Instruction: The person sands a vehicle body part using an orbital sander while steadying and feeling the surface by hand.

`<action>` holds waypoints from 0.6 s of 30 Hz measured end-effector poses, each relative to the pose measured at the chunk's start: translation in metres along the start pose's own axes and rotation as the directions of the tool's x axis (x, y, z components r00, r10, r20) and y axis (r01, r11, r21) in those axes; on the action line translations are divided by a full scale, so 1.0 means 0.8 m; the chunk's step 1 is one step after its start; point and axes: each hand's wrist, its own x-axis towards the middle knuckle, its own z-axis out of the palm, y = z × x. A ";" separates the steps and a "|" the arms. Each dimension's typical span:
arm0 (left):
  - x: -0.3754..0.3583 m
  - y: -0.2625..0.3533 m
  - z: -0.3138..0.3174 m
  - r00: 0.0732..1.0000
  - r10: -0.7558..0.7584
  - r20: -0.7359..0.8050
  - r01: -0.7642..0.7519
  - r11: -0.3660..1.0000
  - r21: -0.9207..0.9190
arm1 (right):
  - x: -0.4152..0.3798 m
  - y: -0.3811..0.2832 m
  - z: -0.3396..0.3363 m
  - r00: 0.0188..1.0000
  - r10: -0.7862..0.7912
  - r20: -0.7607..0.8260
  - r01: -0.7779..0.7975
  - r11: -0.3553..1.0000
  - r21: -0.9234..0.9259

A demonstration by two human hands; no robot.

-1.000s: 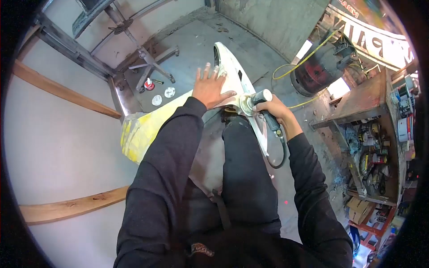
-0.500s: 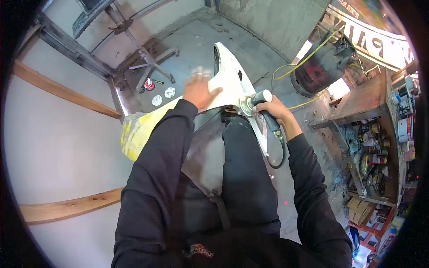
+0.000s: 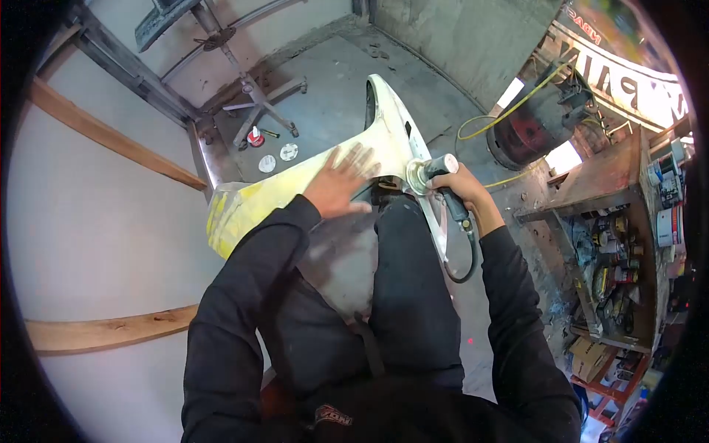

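A curved vehicle body panel [image 3: 295, 184], white with pale yellow patches, lies across my knees and stretches from lower left to a narrow tip at the top. My left hand [image 3: 338, 181] rests flat on its surface near the inner edge, fingers spread, holding nothing. In my right hand [image 3: 464, 189] is a handheld air sander [image 3: 442, 165] with a dark grip and a hose at its lower end. The sander's round pad sits against the panel's right part; the contact face is hidden.
A wheeled stand [image 3: 255, 96] and a small red-and-white container [image 3: 255, 137] with two round discs are on the floor ahead. A dark tank [image 3: 528, 114] with a yellow hose [image 3: 509, 85] stands at right, near a cluttered wooden shelf [image 3: 591, 173]. The left wall has wooden beams [image 3: 111, 136].
My left hand has come back toward me from farther up the panel and now lies lower on it. The sander stays on nearly the same spot. The whole view has shifted slightly.
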 end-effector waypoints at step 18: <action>-0.109 -0.091 -0.039 0.765 -0.616 0.186 0.637 0.682 -0.359 | -0.013 -0.013 0.010 0.997 -0.043 -0.063 0.038 0.996 -0.081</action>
